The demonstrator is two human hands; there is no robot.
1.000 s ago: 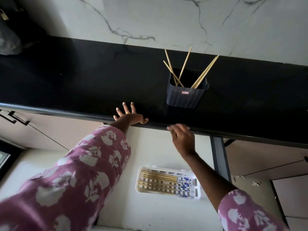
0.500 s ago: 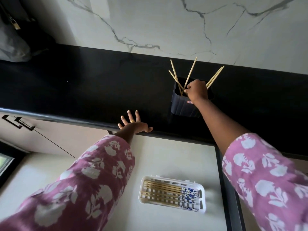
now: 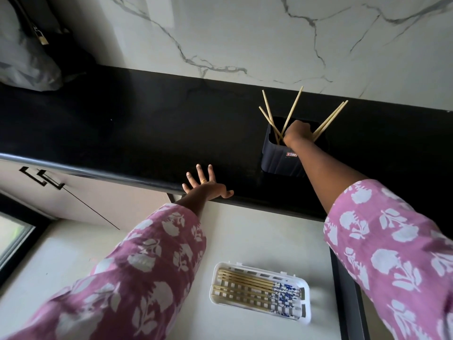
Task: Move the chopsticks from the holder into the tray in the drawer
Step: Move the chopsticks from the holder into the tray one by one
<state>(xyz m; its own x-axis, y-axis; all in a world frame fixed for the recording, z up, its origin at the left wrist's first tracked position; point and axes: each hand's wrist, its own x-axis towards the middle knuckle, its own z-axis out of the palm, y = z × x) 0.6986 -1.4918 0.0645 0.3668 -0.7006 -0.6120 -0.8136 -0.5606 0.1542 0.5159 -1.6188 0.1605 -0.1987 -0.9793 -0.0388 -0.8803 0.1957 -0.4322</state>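
A dark ribbed holder (image 3: 277,158) stands on the black counter near the wall, with several pale wooden chopsticks (image 3: 293,107) fanning out of it. My right hand (image 3: 297,133) is at the holder's mouth, fingers closed around the chopsticks; a pair of them (image 3: 331,117) sticks out past my knuckles to the right. My left hand (image 3: 206,184) rests flat on the counter's front edge, fingers spread, holding nothing. Below, in the open drawer, a white slotted tray (image 3: 304,317) holds several chopsticks with blue-and-white patterned ends (image 3: 255,289).
The black counter (image 3: 134,123) runs the width of the view below a marble wall. A grey bag (image 3: 24,62) sits at the far left. Cabinet doors with black handles (image 3: 41,179) lie under the counter at left. The drawer's pale floor (image 3: 245,236) surrounds the tray.
My right hand rose from the counter's edge to the holder and closed on the chopsticks. My left hand stayed on the counter's edge.
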